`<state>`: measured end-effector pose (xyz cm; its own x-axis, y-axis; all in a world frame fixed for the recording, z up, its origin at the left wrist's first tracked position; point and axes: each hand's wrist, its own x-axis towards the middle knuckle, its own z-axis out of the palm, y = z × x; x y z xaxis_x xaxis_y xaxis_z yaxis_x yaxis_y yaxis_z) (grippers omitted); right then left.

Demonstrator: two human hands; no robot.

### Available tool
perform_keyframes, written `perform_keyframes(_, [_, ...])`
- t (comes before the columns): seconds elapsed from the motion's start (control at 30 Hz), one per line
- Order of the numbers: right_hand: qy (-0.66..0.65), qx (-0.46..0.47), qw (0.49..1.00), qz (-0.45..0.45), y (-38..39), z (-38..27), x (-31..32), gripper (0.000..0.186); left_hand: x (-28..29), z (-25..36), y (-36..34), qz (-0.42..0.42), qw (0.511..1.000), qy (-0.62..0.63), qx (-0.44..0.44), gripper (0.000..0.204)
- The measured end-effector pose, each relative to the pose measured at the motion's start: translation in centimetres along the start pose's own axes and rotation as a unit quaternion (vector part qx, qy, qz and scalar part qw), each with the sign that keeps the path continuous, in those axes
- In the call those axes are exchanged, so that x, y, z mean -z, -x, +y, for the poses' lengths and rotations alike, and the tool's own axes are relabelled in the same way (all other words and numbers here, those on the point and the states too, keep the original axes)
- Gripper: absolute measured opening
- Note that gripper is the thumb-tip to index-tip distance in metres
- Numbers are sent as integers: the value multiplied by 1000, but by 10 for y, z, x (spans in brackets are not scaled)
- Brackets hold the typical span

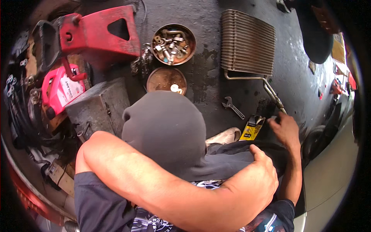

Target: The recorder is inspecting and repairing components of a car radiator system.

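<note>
Crossing the lower frame from the left, the left hand [253, 181] lies curled into a loose fist, thumb up, resting on a dark grey cloth [170, 135] bunched over the lap and pinching nothing visible. Farther up at right, the right hand [285, 129] reaches to the floor with fingers bent, touching the end of a metal tube [272, 94] whose long axis runs up-left toward a finned coil [247, 42]. A yellow tool [252, 128] and a wrench [232, 107] lie just left.

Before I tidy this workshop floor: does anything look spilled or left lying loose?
Yes. Dark wet-looking stains spread over the floor beside the two round metal bowls, and an adjustable wrench lies loose near the finned coil.
</note>
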<state>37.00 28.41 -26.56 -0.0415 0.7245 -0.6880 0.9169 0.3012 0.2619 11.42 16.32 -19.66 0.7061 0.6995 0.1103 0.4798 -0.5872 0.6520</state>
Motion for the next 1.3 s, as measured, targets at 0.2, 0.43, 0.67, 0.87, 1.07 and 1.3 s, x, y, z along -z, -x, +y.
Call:
perform_keyframes(0.2, [-71, 291, 953, -36, -71, -114, -16, 43, -6, 12, -3, -37, 999, 22, -27, 51])
perform_keyframes(0.43, [-319, 211, 924, -2, -157, -219, -71, 74, -2, 18, 12, 47, 999, 11, 24, 43])
perform_keyframes(0.67, [-429, 100, 898, -9, -81, -275, -166, 66, 13, 4, 5, -9, 983, -183, 13, 38])
perform_keyframes(0.87, [-581, 51, 808, -85, -68, -288, -158, 66, -35, 16, 15, 116, 988, -98, 41, 46])
perform_keyframes(1.07, [-443, 366, 797, -185, -124, -213, -144, 49, -27, 14, 7, 76, 990, -108, 43, 45])
perform_keyframes(1.3, [-727, 260, 606, -189, -154, -211, -77, 31, 28, -21, 4, -64, 997, -17, 49, 47])
